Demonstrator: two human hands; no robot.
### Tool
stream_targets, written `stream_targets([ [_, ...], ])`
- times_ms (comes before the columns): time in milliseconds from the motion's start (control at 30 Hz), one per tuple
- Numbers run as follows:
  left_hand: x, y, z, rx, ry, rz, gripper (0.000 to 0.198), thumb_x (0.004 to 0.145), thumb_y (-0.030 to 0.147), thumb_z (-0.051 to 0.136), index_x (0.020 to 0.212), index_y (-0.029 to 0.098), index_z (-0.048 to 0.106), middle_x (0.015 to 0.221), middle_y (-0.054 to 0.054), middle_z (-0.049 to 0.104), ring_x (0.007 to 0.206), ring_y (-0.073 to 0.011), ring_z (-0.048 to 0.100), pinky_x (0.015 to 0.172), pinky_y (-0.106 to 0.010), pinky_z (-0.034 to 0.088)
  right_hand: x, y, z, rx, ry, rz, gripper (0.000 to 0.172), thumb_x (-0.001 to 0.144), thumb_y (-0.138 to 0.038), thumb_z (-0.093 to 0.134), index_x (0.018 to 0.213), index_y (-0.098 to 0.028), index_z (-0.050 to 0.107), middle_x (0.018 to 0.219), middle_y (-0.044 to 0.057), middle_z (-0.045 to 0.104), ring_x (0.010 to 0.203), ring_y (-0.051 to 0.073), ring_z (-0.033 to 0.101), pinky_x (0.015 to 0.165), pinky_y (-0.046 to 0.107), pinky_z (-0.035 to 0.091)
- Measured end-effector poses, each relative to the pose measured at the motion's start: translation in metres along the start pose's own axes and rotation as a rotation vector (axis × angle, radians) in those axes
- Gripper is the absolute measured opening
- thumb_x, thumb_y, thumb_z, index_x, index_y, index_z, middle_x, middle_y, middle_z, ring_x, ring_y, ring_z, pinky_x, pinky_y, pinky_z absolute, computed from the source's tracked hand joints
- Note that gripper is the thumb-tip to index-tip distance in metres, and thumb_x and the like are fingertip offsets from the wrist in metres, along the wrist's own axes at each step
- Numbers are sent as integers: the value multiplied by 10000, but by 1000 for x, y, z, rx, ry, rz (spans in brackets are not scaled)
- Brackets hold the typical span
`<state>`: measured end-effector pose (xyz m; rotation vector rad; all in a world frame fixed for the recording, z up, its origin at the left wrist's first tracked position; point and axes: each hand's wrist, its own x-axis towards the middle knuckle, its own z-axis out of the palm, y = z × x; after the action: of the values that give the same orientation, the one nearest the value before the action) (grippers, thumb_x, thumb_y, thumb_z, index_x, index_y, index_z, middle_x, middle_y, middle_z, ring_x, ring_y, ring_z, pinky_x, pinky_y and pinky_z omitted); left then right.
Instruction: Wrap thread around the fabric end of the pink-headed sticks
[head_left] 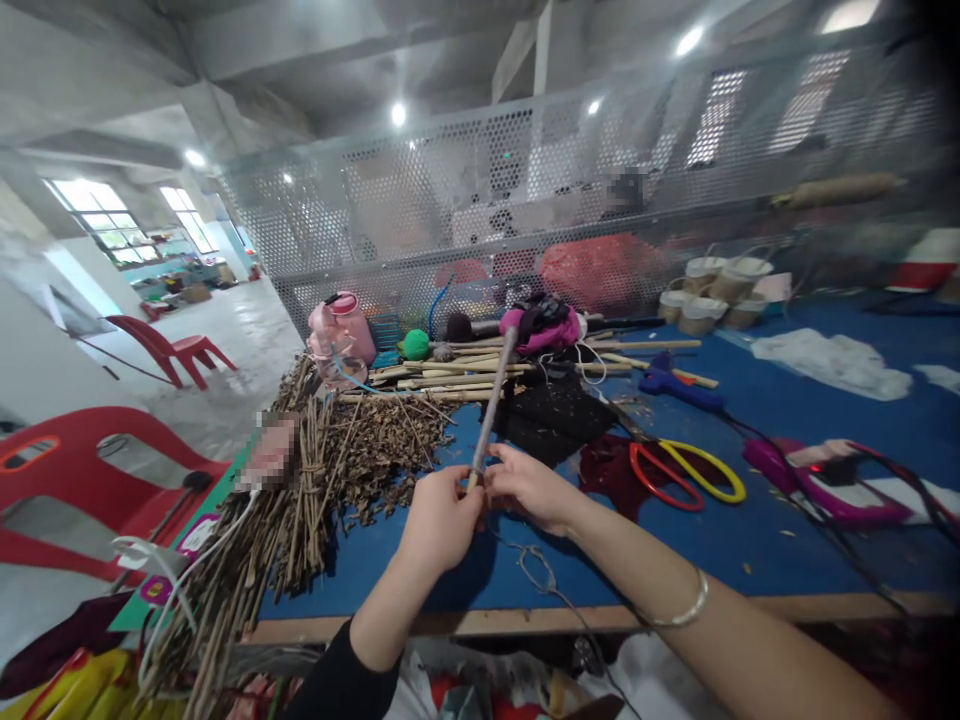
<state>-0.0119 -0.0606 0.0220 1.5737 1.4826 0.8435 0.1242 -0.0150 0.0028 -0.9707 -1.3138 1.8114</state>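
Note:
A long thin stick, mostly covered in grey wrapping, points up and away from me over the table. My left hand is closed around its near end, where a pale bare tip shows. My right hand pinches the stick from the other side, its fingertips close to the left thumb. Below the hands a loop of grey yarn lies on the blue tabletop and trails over the front edge. Scissors with red and yellow handles rest to the right of my right hand, partly on dark red cloth.
Bundled dry twigs and loose dried bits cover the left side. Pale sticks lie behind. To the right are a blue glue gun, a purple tool and cords. Perforated metal panels stand at the back.

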Motion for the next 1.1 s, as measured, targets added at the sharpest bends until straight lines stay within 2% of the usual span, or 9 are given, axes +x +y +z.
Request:
stream_targets([
  [67,1,0,-1,-5,1,-18,194,773,226,472,847,148,634,538,1,587,440,-99,523,416,-174,333,-2,0,0,59,90,97,338,589,-121,478,921,-176,444,514,-59,507,380,59,382,404,175,307],
  [167,2,-4,0,-34,10,-50,243,770,245,491,941,136,625,538,3,582,446,-110,534,415,-182,336,-17,1,-3,59,130,185,132,651,-183,483,779,-184,450,448,-102,360,336,27,177,358,162,100],
  [367,2,-9,9,-221,-18,-141,299,760,255,531,1021,124,597,530,6,582,403,-92,503,367,-162,299,-26,13,-5,-80,51,-9,255,703,-381,612,683,-138,537,516,-39,474,431,43,346,396,181,222],
  [533,1,-5,12,-604,-124,-198,395,741,284,610,1066,64,561,610,-33,616,444,-72,530,423,-156,387,-10,7,-22,-20,-86,307,269,683,-380,644,762,-167,501,407,-120,312,327,18,125,326,181,41],
  [600,-2,-2,13,-724,-113,-204,588,738,254,634,1256,70,425,646,-46,636,490,-88,569,476,-175,435,-3,3,-29,65,-175,300,332,667,-329,674,911,-186,501,408,-137,290,328,20,113,323,167,37],
  [667,-5,1,13,-785,-92,-204,811,753,238,635,1404,127,164,687,-61,662,526,-113,603,496,-197,457,2,2,-34,143,-245,257,452,653,-291,698,1039,-207,479,413,-147,281,333,19,106,323,155,44],
  [767,-10,2,14,-834,-96,-192,904,789,247,609,1424,177,-32,724,-83,680,562,-137,629,507,-213,467,4,5,-37,162,-312,189,446,655,-310,708,1033,-180,510,417,-139,309,331,11,119,318,151,64],
  [933,-14,-6,19,-866,-70,-199,827,789,253,609,1403,104,75,696,-94,675,555,-132,624,507,-202,467,1,7,-36,-74,-230,144,287,701,-379,672,740,-134,527,396,-101,366,297,9,200,294,161,87],
  [1100,-15,-12,23,-922,-92,-223,756,782,269,609,1370,88,169,709,-101,675,553,-128,622,491,-183,457,-1,8,-34,73,-308,188,338,738,-321,650,1008,-160,528,410,-131,288,317,21,144,300,155,86],
])
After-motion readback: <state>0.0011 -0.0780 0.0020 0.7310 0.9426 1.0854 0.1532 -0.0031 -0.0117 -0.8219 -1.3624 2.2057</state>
